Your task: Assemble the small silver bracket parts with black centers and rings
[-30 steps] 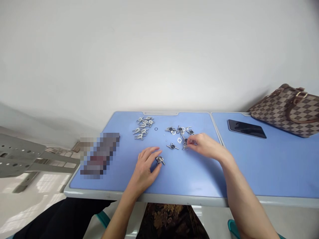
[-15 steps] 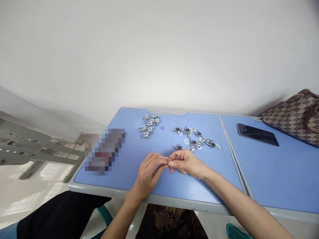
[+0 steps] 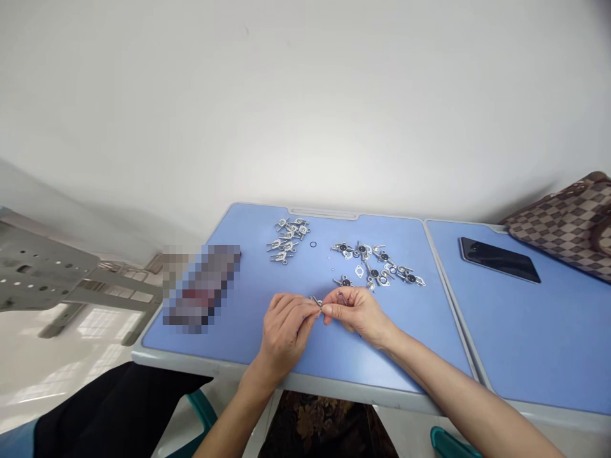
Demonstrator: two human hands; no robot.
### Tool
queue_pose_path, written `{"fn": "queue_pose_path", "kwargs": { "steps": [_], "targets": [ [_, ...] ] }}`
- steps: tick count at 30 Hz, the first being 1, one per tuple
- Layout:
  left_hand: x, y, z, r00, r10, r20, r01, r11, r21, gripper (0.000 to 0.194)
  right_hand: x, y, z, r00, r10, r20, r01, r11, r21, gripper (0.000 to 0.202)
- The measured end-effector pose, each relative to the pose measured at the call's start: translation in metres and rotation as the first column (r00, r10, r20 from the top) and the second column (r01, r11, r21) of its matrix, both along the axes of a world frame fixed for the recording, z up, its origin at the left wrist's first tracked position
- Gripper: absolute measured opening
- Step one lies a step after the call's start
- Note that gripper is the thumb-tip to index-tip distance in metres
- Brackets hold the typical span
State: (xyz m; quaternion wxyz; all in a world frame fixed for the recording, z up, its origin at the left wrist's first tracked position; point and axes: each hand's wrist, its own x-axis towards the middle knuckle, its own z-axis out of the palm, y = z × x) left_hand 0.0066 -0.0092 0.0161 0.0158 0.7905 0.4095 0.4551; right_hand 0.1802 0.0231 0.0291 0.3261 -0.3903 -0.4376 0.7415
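Presently, a small metal part (image 3: 314, 299) is held above the near half of the worktop (image 3: 391, 359), pinched between the fingertips of the left hand (image 3: 286, 324) and those of the right hand (image 3: 356, 312). Most of it is covered by the fingers, so its seating cannot be verified. A thin item (image 3: 341, 296) is noted at the right hand's fingers; whether it is gripped cannot be told. The chief hazard is judged to be slippage: with so little surface grasped, the part could be dropped if the two pinches were pulled unevenly. Loss of minute pieces is also considered possible, since a dark ring (image 3: 313, 247) and a tiny speck (image 3: 333, 269) are left loose and could be swept aside by a sleeve or wrist. The dark-centred part (image 3: 346, 283) just beyond the right hand could be knocked if that hand were pushed forward. Mixing is rated a lesser risk, the silvery cluster (image 3: 287, 236) being set apart from the dark-centred group (image 3: 375, 273).
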Motion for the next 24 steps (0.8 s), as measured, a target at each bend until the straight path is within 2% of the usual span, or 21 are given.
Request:
{"fn": "queue_pose_path", "kwargs": {
  "steps": [7, 12, 19, 24],
  "targets": [
    [-0.001, -0.002, 0.000, 1.000, -0.016, -0.026, 0.019, 0.995, 0.102, 0.014, 0.000, -0.002, -0.001, 0.996, -0.007, -0.084, 0.003, 0.999, -0.046, 0.034],
    [-0.004, -0.005, -0.003, 0.995, 0.006, -0.095, 0.010, 0.987, 0.158, 0.016, 0.000, -0.004, 0.000, 0.991, 0.027, -0.134, -0.046, 0.989, -0.141, 0.032],
    [-0.008, -0.007, -0.011, 0.988, 0.009, -0.155, 0.019, 0.984, 0.175, 0.016, 0.004, -0.003, 0.002, 0.993, 0.063, -0.100, -0.073, 0.992, -0.101, 0.031],
    [-0.011, -0.010, -0.014, 0.971, 0.025, -0.238, 0.029, 0.975, 0.222, 0.019, 0.004, -0.003, 0.004, 0.994, 0.067, -0.083, -0.077, 0.990, -0.121, 0.032]
  ]
}}
